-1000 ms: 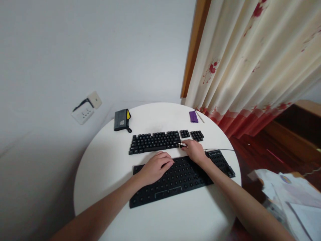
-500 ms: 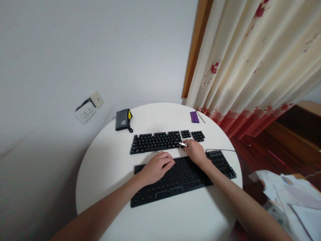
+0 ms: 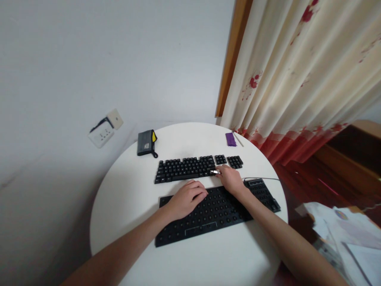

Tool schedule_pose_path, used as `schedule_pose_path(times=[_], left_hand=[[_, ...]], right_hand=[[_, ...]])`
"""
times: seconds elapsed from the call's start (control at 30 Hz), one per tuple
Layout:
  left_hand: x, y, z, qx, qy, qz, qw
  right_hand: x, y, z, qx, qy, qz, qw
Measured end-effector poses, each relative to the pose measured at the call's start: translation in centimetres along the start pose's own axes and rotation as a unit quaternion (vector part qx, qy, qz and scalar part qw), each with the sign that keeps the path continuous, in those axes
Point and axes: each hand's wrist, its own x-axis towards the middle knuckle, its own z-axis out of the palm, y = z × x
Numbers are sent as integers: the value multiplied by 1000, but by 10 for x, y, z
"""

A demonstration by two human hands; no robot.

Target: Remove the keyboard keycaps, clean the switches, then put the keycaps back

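Note:
A black keyboard base (image 3: 205, 212), without keycaps, lies at a slant on the white round table (image 3: 119, 206). My left hand (image 3: 188, 198) rests over its upper left part, fingers loosely bent and holding nothing I can see. Behind the base, black keycaps (image 3: 184, 169) are laid out in keyboard order, with two smaller keycap groups (image 3: 235, 161) to their right. My right hand (image 3: 230, 178) pinches a small silver tool (image 3: 215, 172), its tip at the lower right end of the main keycap block. Whether a keycap is in the tip is too small to tell.
A grey pouch (image 3: 145, 143) with a yellow patch lies at the back left. At the back right are a purple cloth piece (image 3: 230, 139) and a thin pale stick (image 3: 238, 139). A cable (image 3: 264, 178) runs off the right side; papers (image 3: 342, 226) lie beyond the table.
My right hand has shifted slightly left, and the silver tool's tip has moved a little left and down over the keycaps. My left hand has stayed in place.

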Motion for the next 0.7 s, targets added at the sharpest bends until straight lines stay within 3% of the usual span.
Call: schedule_pose_path(times=[0.27, 0.7], left_hand=[[0, 1, 0, -9, 0, -1, 1000], [0, 1, -1, -10, 2, -5, 1000]], right_hand=[[-1, 2, 3, 1, 5, 50, 999], [6, 0, -1, 32, 20, 19, 999]])
